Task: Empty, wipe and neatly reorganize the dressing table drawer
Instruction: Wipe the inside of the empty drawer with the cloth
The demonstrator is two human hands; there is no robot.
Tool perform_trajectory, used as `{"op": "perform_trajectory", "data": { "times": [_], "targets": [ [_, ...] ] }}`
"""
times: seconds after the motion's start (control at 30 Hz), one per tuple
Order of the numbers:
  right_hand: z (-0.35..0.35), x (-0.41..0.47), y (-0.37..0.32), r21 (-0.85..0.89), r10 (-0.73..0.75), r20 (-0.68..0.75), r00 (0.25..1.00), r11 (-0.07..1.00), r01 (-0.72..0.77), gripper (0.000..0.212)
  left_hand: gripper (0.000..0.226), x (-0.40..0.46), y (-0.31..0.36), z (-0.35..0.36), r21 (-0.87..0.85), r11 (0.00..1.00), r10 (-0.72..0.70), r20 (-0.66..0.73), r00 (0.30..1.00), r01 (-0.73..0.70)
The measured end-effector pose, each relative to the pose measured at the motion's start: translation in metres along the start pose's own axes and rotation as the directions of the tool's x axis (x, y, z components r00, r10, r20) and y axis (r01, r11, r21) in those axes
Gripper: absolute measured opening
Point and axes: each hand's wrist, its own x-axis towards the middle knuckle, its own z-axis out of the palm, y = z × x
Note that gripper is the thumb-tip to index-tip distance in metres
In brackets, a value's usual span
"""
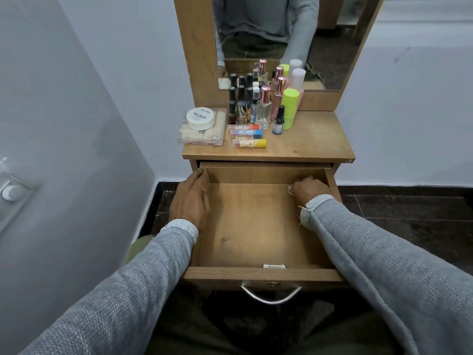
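Soft, even indoor light, moderately bright, with no glare. Shadow gathers under the drawer [256, 226] front and just beside the left hand [190, 198], along the inner wall. The centre is fairly sharp; the wall [64, 124] far left of that hand is blurred, and wide-angle bending shows at the edges.

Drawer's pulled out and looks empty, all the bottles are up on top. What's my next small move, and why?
Probably wipe next: the drawer floor is bare. Your right hand at the back right corner seems to hold something small and pale, possibly a cloth, so sweep it along the back edge towards your left hand.
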Motion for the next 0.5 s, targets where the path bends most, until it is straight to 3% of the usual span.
{"op": "perform_trajectory", "data": {
  "times": [0.3, 0.5],
  "targets": [
    [0.025, -0.041, -0.005, 0.008, -0.011, 0.13, 0.991, 1.0, 0.01, 0.026, 0.047, 0.001, 0.0, 0.002, 0.013, 1.0, 0.016, 0.003, 1.0, -0.016],
    [0.03, -0.058, -0.004, -0.019, -0.039, 0.116, 0.993, 0.999, 0.042, 0.033, 0.045, 0.001, 0.001, 0.0, 0.016, 1.0, 0.023, 0.012, 1.0, -0.023]
  ]
}}
